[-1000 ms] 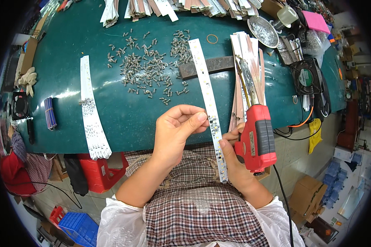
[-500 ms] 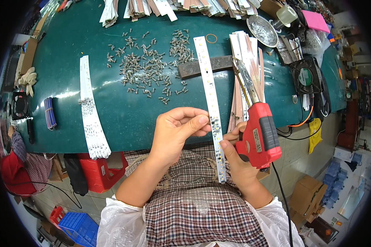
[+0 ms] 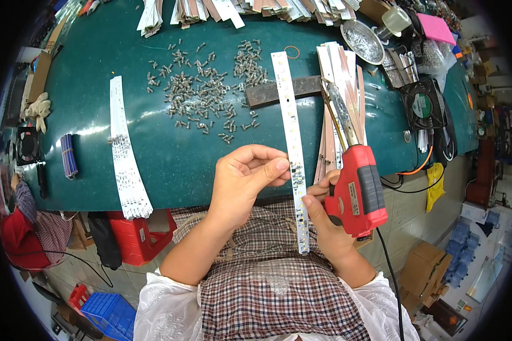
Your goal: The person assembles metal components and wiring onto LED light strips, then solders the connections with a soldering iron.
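Observation:
Upright in front of me is a long white LED circuit board (image 3: 293, 133), its lower end over my checked apron. My left hand (image 3: 244, 179) is closed in a pinch, thumb and fingertips at the board's left edge; any tiny part between them is hidden. My right hand (image 3: 329, 221) is closed round a red and black soldering gun (image 3: 358, 196), and its thumb also presses on the board's right edge. The gun's metal tip (image 3: 327, 88) points away from me, above a stack of white and brown strips (image 3: 338, 62).
A dark bar (image 3: 261, 95) lies behind the board. Several small metal parts (image 3: 196, 94) are scattered left of it. Further left are stacked LED boards (image 3: 125, 153) and a wire bundle (image 3: 69, 156). At right stand a metal dish (image 3: 362, 42) and a fan (image 3: 424, 105); the gun's cord (image 3: 389, 267) hangs down.
The board's top end has shifted slightly right and its bottom slightly left, so it stands more upright. The soldering gun has dipped slightly nearer to me. My left hand is almost unmoved.

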Motion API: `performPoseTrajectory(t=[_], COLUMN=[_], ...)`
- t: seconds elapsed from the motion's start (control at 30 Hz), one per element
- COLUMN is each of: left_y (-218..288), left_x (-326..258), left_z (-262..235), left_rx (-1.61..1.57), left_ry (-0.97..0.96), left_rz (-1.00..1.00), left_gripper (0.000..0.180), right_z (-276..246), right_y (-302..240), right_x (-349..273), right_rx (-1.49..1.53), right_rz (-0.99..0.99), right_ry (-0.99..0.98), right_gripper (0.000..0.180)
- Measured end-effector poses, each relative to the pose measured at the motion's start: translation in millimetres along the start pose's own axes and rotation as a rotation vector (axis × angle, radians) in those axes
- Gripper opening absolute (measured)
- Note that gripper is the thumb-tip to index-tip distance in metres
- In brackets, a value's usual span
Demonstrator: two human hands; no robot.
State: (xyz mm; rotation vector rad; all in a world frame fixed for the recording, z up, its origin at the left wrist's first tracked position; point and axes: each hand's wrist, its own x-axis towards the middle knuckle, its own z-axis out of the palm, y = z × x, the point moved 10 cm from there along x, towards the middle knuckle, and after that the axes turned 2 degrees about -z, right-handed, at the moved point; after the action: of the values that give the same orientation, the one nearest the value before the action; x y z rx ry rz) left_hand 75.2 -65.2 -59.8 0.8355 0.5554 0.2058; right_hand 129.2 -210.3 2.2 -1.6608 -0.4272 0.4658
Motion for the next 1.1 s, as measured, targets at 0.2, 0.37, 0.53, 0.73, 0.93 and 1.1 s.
performPoseTrajectory(t=[0.2,0.37,0.53,0.73,0.93,1.1], left_y=[3.9,9.0,6.7,6.4,11.5,46.8], left_x=[0.0,0.5,3.6,20.6,30.3,13.6], left_z=[-1.2,1.3,-1.2,-15.4,-17.1,-1.1], left_rx=[0.077,0.108,0.181,0.429,0.777,1.170], left_ry=[-0.020,0.028,0.027,0.136,0.204,0.328], left_rz=[-0.010,-0.010,0.011,0.054,0.178,0.343], left_gripper=[0.017,0.016,0.015,0.015,0.017,0.021], right_z=[6.0,0.0,5.0,-12.0,-27.6,-44.5], right_y=[5.0,11.0,3.9,-13.6,-4.8,13.4], right_x=[-6.4,-11.0,-12.7,-15.3,-33.5,-53.7], right_rx=[-0.221,-0.275,-0.552,-0.228,-0.399,-0.307], right_rz=[-0.160,-0.191,-0.310,-0.262,0.038,0.180], right_ry=[-0.073,0.013,-0.027,0.214,-0.141,-0.090], right_gripper=[0.039,0.049,0.046,0.029,0.023,0.020])
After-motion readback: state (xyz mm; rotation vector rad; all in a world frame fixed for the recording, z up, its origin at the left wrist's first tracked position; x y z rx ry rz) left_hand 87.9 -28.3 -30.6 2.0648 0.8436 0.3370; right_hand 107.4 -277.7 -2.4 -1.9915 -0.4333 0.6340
